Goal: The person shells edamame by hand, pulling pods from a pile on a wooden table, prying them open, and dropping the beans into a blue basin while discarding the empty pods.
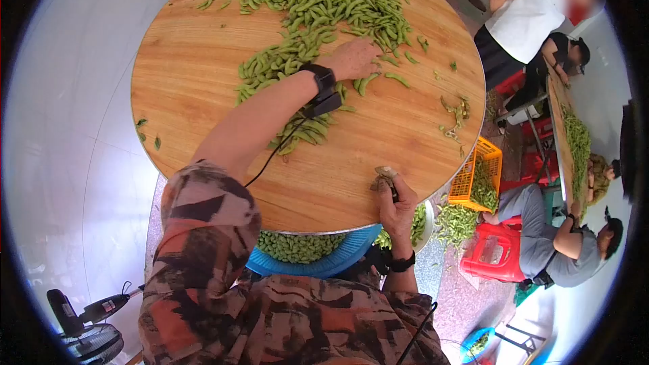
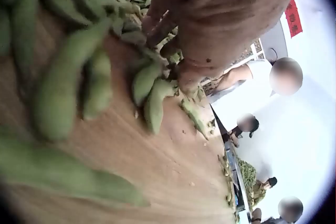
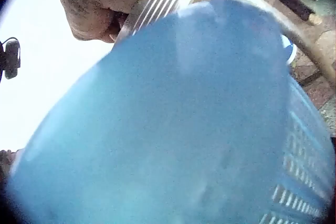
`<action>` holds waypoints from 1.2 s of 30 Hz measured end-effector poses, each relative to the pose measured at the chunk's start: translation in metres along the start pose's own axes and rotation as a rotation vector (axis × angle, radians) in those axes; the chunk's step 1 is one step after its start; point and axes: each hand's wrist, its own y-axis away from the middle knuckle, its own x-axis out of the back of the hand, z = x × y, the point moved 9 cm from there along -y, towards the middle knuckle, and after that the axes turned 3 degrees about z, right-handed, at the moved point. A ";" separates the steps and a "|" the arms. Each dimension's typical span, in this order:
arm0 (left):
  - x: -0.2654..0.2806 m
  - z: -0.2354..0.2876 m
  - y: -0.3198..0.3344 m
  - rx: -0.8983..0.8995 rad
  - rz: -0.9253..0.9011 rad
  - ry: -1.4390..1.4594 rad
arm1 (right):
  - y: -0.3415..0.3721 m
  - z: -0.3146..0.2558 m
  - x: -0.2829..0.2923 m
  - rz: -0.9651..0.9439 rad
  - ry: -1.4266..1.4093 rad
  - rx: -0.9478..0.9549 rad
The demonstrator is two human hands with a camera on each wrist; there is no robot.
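Observation:
My left hand [image 1: 355, 59] reaches into the heap of green soybean pods [image 1: 318, 3] on the round wooden table [image 1: 365, 142]. In the left wrist view, its bent fingers [image 2: 191, 69] and thumb point down, with soybean pods [image 2: 156, 106] between and under the tips. My right hand [image 1: 399, 206] is at the table's near edge, its fingers curled in and fingertips dark with dirt. The right wrist view shows this hand [image 3: 100, 3] as a fist beside the table rim; its inside is hidden.
A blue basket [image 1: 351, 250] of pods sits below the near edge. To the right are an orange crate [image 1: 497, 162], spilled pods [image 1: 454, 223] and a red stool [image 1: 490, 253]. Several people work around another table [image 1: 561, 108]. A fan [image 1: 94, 345] stands at lower left.

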 end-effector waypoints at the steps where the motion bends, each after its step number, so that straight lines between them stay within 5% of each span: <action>1: -0.005 0.004 -0.004 -0.029 0.036 -0.006 | 0.000 0.000 0.000 -0.002 -0.020 0.002; 4: -0.030 0.012 -0.003 0.016 -0.227 0.078 | 0.000 -0.001 0.002 -0.002 -0.016 0.041; 7: -0.017 0.037 0.028 -0.155 -0.271 0.158 | 0.000 0.001 0.001 -0.012 -0.026 0.108; 11: -0.019 0.045 0.080 -0.117 -0.501 0.174 | -0.001 -0.002 0.000 -0.029 -0.030 0.050; 14: 0.013 0.067 0.097 -0.291 -0.257 0.209 | 0.000 -0.001 -0.001 -0.031 -0.067 0.038; 16: 0.069 0.087 0.096 -0.385 0.118 0.266 | 0.001 -0.002 0.000 -0.014 -0.099 0.012; 17: 0.078 0.093 0.098 -0.383 0.117 0.268 | 0.001 -0.001 0.000 -0.014 -0.099 0.010; 19: 0.095 0.063 0.100 0.049 0.159 0.498 | 0.001 -0.002 0.000 -0.017 -0.087 0.019; 20: 0.104 0.068 0.105 0.050 0.161 0.500 | 0.001 -0.003 0.000 -0.019 -0.085 0.019; 22: 0.086 0.050 0.129 0.519 -0.028 0.920 | 0.001 -0.006 0.000 -0.018 -0.071 0.057; 26: 0.052 0.052 0.168 0.651 -0.037 1.149 | 0.004 -0.004 0.005 -0.005 -0.128 0.058; 29: 0.022 0.098 0.179 0.584 -0.100 1.247 | 0.021 -0.029 0.029 0.092 -0.398 -0.059; 30: 0.008 0.120 0.179 0.554 -0.163 1.240 | 0.033 -0.059 0.039 0.106 -0.474 0.084; 32: 0.016 0.187 0.167 -0.060 -0.045 0.853 | 0.042 -0.088 0.051 0.125 -0.543 0.232; 34: 0.017 0.228 0.165 -0.201 0.033 0.817 | 0.053 -0.125 0.052 0.017 -0.496 0.588; 35: 0.025 0.245 0.168 -0.334 0.112 0.776 | 0.053 -0.122 0.054 0.022 -0.492 0.588; 36: 0.030 0.240 0.167 -0.337 0.110 0.781 | 0.044 -0.098 0.055 0.063 -0.431 0.378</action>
